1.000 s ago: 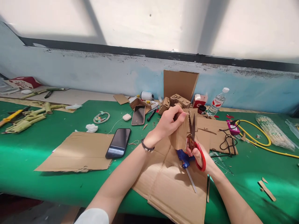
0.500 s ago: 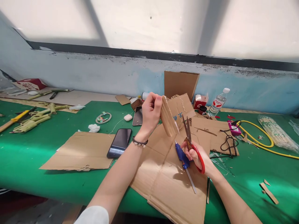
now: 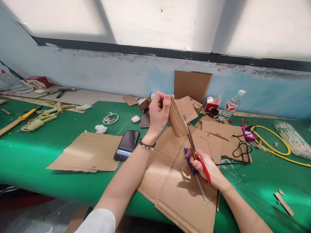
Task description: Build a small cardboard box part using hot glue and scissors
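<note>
My left hand pinches the upper end of a narrow cardboard piece, which hangs tilted above the table. Closed round the red handles of a pair of scissors, my right hand is just below and right of that piece. The scissor blades point up at its right edge and look nearly together; whether they touch it I cannot tell. Beneath my right hand a blue glue gun with a whitish glue stick lies on a large cardboard sheet, partly hidden by my fingers.
Two phones, a black one and another, lie left of my left arm near a cardboard sheet. A water bottle, a yellow cable and a bag of sticks are at the right. A yellow-handled tool is far left.
The scissors have come up to the cardboard piece's right edge, and their blades have drawn closer together. The piece has turned slightly in my left hand. The whole view has shifted a little.
</note>
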`<state>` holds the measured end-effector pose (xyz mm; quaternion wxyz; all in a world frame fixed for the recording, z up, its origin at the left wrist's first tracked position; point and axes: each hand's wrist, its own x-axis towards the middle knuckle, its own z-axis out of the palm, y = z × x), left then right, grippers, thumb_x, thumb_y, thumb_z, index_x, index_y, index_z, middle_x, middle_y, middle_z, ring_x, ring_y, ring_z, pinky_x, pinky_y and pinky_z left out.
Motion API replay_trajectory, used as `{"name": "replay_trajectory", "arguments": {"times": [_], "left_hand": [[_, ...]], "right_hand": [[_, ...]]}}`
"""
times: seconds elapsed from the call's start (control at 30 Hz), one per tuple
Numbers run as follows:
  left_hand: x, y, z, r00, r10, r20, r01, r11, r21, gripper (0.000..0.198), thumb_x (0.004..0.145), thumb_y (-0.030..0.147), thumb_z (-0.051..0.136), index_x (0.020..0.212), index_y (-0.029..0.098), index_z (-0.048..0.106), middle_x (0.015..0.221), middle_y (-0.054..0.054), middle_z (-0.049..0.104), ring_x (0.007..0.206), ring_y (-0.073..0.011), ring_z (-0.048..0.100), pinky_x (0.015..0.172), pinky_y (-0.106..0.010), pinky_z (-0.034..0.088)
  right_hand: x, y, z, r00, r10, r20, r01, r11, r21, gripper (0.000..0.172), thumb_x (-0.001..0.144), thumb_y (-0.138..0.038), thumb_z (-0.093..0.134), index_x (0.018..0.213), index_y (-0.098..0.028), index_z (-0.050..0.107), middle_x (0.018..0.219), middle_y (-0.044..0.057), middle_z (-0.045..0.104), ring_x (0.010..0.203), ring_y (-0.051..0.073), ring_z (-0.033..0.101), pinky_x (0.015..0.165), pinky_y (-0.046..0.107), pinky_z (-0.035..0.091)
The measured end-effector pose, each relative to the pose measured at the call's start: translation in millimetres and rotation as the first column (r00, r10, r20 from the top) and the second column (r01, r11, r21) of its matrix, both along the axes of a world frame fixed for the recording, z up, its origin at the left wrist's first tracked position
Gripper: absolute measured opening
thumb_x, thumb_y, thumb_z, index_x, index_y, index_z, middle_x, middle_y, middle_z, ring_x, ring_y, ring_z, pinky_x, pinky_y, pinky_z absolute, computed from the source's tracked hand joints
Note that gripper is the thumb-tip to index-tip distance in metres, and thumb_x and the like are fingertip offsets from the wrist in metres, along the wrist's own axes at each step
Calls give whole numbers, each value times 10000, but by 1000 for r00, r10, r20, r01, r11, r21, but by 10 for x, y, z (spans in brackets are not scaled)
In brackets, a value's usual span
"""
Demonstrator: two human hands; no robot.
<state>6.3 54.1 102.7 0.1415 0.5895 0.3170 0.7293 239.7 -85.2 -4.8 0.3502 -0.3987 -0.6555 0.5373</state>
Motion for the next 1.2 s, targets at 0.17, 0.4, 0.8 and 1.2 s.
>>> {"name": "replay_trajectory", "arguments": {"times": [0.17, 0.4, 0.8, 1.2], "left_hand": [[35, -1, -5, 999, -28, -42, 28, 999, 18, 648, 1062, 794, 657, 793, 223, 507, 721, 50, 424, 639, -103, 387, 571, -252, 362], [31, 30, -12, 996, -49, -75, 52, 998, 30, 645, 1070, 783, 652, 793, 225, 485, 720, 55, 409, 631, -98, 381, 576, -253, 368], [39, 7, -1, 997, -52, -60, 55, 998, 43, 629, 1070, 765, 669, 794, 226, 498, 723, 56, 410, 628, -99, 389, 590, -259, 386], [19, 14, 20, 997, -43, -59, 45, 999, 31, 640, 1064, 781, 665, 785, 228, 503, 726, 44, 425, 632, -108, 403, 575, -259, 395]], "right_hand": [[-27, -17, 59, 1000, -17, -5, 17, 1000, -22, 915, 862, -1080, 603, 1124, -207, 684, 792, -32, 526, 684, 145, 393, 620, 312, 333], [-29, -21, 50, 999, -26, 21, 26, 1000, 7, 910, 884, -1074, 581, 1118, -202, 693, 779, -36, 501, 682, 146, 385, 620, 314, 320], [-17, 13, -191, 1000, -13, -6, 14, 998, 63, 723, 1030, -921, 567, 1133, -215, 685, 785, -49, 484, 670, 145, 389, 618, 297, 341], [-36, -13, -111, 999, 25, -43, -23, 999, 30, 761, 985, -959, 604, 1149, -219, 674, 790, -51, 477, 658, 140, 360, 603, 301, 309]]}}
